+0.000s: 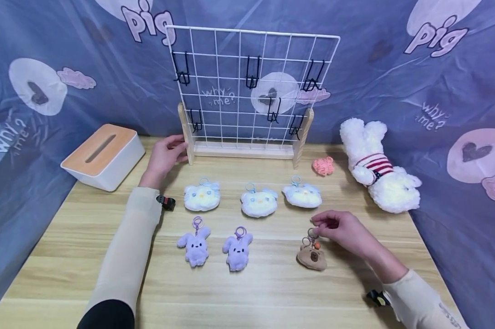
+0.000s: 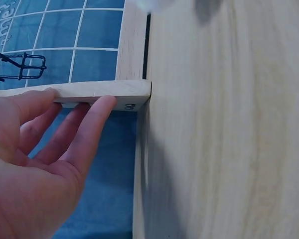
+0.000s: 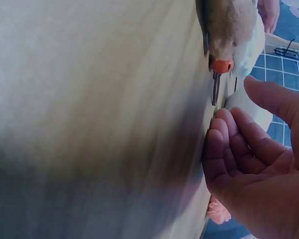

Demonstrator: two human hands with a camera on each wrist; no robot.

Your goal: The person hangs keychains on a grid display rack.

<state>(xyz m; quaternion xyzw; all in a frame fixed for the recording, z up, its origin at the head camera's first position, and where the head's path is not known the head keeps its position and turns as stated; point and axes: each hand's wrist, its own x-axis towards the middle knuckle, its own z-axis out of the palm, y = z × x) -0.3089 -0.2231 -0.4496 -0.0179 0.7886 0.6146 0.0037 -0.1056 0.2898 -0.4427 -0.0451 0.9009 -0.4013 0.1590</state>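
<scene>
In the head view my left hand (image 1: 165,157) reaches to the left wooden post (image 1: 186,132) of a white wire grid rack (image 1: 251,31). Its fingertips rest against that post's outer side, as the left wrist view also shows. My right hand (image 1: 346,230) hovers by the metal ring of a brown animal-face plush keychain (image 1: 311,258) with a small orange bead (image 1: 317,246). In the right wrist view, thumb and fingers are apart, and the ring is just beyond them. Two purple rabbit-like plush keychains (image 1: 196,249) lie left of the brown one.
Three white-and-blue plush keychains (image 1: 259,203) lie in a row before the rack. Several black hooks (image 1: 252,78) hang on the grid. A wood-topped tissue box (image 1: 107,151) stands left; a coral crocheted-looking piece (image 1: 323,166) and a white plush animal (image 1: 395,189) lie right.
</scene>
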